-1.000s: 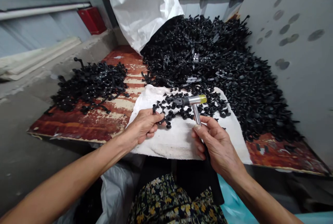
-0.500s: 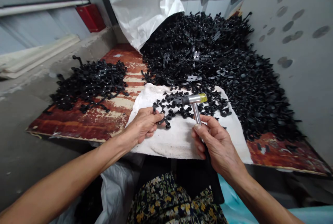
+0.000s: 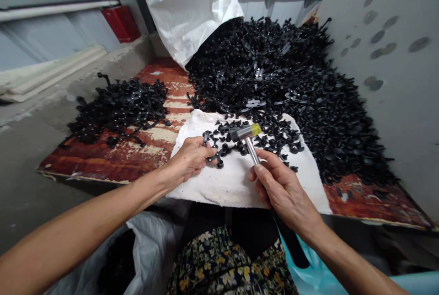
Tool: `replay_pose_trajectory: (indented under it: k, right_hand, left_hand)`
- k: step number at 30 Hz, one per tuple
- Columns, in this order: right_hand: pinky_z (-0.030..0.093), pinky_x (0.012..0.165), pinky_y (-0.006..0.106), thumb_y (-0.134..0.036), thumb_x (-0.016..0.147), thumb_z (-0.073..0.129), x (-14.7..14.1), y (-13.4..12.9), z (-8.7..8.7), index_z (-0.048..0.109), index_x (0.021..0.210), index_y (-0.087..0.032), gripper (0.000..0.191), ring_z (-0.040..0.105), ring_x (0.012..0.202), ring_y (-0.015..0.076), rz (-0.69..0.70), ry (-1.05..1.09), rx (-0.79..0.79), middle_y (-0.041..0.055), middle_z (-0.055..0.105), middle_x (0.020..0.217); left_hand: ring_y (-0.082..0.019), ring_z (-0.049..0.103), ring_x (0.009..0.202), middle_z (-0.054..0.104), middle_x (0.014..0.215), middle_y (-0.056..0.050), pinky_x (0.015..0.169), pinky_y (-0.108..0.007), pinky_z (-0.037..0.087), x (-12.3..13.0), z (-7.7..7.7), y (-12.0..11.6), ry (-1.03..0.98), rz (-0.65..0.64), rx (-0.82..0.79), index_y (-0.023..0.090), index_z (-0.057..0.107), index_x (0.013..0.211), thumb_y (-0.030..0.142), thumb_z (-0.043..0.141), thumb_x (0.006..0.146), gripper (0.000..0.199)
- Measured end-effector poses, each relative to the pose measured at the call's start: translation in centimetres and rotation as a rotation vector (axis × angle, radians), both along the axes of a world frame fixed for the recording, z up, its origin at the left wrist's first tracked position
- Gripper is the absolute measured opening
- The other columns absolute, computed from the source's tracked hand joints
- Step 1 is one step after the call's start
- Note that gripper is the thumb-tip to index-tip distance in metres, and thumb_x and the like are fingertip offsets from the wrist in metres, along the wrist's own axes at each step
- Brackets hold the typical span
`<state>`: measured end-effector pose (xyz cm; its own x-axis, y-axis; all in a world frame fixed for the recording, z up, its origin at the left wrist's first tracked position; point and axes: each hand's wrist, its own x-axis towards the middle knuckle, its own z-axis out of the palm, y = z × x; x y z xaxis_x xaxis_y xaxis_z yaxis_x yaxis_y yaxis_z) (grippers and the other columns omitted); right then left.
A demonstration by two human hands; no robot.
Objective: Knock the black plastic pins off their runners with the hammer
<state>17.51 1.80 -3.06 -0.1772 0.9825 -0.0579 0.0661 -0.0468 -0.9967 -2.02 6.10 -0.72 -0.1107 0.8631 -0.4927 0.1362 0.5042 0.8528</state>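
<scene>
My left hand (image 3: 192, 158) is closed on a small black jointed plastic part (image 3: 215, 157), whose round end sticks out past my fingertips over the white cloth (image 3: 219, 190). My right hand (image 3: 281, 185) grips a mallet (image 3: 246, 132) with a metal head, one yellow face and one dark face, and a long black handle that runs down below the table edge. The mallet's head hangs just right of the held part, above the cloth, apart from it. Several loose black round-headed plugs (image 3: 264, 142) lie scattered on the cloth behind the mallet.
A large heap of black parts (image 3: 274, 66) fills the back and right of the worn red table (image 3: 103, 162). A smaller pile (image 3: 120, 107) lies on the left. A white sack (image 3: 192, 7) hangs at the back, and a grey panel (image 3: 387, 80) leans on the right.
My right hand has moved slightly left, and the mallet has tilted, its head shifting left toward the part. My left hand still holds the part, turned and shifted a little.
</scene>
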Motion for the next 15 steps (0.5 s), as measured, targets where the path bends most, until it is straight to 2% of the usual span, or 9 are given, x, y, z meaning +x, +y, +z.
replay_pose_trajectory:
  k: [2, 4, 6, 7, 10, 11, 15]
  right_hand:
    - [0.045, 0.045, 0.024, -0.03, 0.091, 0.049, 0.2, -0.2, 0.7, 0.054, 0.128, -0.024, 0.038, 0.051, 0.052, 0.0123, -0.002, -0.178, 0.204, 0.0007, 0.061, 0.076]
    - [0.054, 0.064, 0.03, -0.021, 0.092, 0.046, 0.4, -0.4, 1.2, 0.053, 0.135, -0.025, 0.044, 0.061, 0.069, 0.0165, -0.028, -0.32, 0.454, 0.0048, 0.065, 0.086]
    - [0.055, 0.076, 0.035, -0.015, 0.092, 0.043, 0.6, -0.3, 1.1, 0.05, 0.14, -0.025, 0.05, 0.064, 0.08, 0.0191, -0.05, -0.431, 0.655, 0.008, 0.067, 0.096]
    - [0.055, 0.075, 0.036, -0.013, 0.092, 0.042, 0.8, -0.1, 0.9, 0.048, 0.143, -0.024, 0.053, 0.064, 0.079, 0.0198, -0.031, -0.495, 0.712, 0.009, 0.067, 0.097]
    - [0.057, 0.066, 0.037, -0.011, 0.09, 0.04, 1.0, 0.3, 0.1, 0.049, 0.143, -0.021, 0.055, 0.063, 0.069, 0.0206, 0.096, -0.674, 0.74, 0.0095, 0.067, 0.087]
    - [0.057, 0.067, 0.037, -0.01, 0.09, 0.039, 1.0, 0.3, 0.1, 0.049, 0.144, -0.021, 0.055, 0.064, 0.071, 0.0207, 0.11, -0.68, 0.743, 0.0097, 0.067, 0.088]
    - [0.057, 0.078, 0.034, -0.007, 0.092, 0.04, 0.7, -0.1, 0.6, 0.039, 0.149, -0.027, 0.061, 0.067, 0.085, 0.0199, -0.024, -0.545, 0.82, 0.01, 0.068, 0.104]
  left_hand:
    - [-0.002, 0.026, 0.027, 0.062, 0.052, -0.002, 0.031, -0.014, 0.014, 0.0, 0.1, 0.2, 0.012, -0.003, -0.014, 0.019, 0.046, 0.07, 0.013, 0.06, 0.081, 0.018]
    - [-0.002, 0.027, 0.027, 0.063, 0.052, -0.001, 0.031, -0.014, 0.014, -0.1, 0.1, 0.3, -0.004, -0.009, -0.006, 0.019, 0.047, 0.07, 0.014, 0.062, 0.079, 0.018]
    - [-0.002, 0.028, 0.027, 0.063, 0.052, -0.001, 0.031, -0.015, 0.014, -0.3, -0.1, 0.4, -0.021, -0.014, 0.004, 0.019, 0.048, 0.07, 0.015, 0.064, 0.078, 0.018]
    - [-0.002, 0.028, 0.027, 0.063, 0.052, -0.001, 0.03, -0.015, 0.014, -0.4, -0.3, 0.4, -0.028, -0.018, 0.007, 0.019, 0.048, 0.069, 0.015, 0.064, 0.077, 0.018]
    - [-0.003, 0.03, 0.027, 0.063, 0.052, -0.001, 0.03, -0.016, 0.015, -0.6, -0.6, 0.3, -0.039, -0.023, 0.005, 0.019, 0.05, 0.07, 0.017, 0.067, 0.075, 0.018]
    - [-0.003, 0.03, 0.027, 0.063, 0.052, -0.001, 0.031, -0.015, 0.015, -0.7, -0.6, 0.3, -0.045, -0.025, 0.005, 0.019, 0.05, 0.07, 0.017, 0.068, 0.074, 0.018]
    - [-0.002, 0.027, 0.027, 0.062, 0.051, -0.001, 0.031, -0.015, 0.012, -1.0, -1.0, 0.3, -0.102, -0.063, 0.01, 0.019, 0.049, 0.07, 0.018, 0.068, 0.074, 0.02]
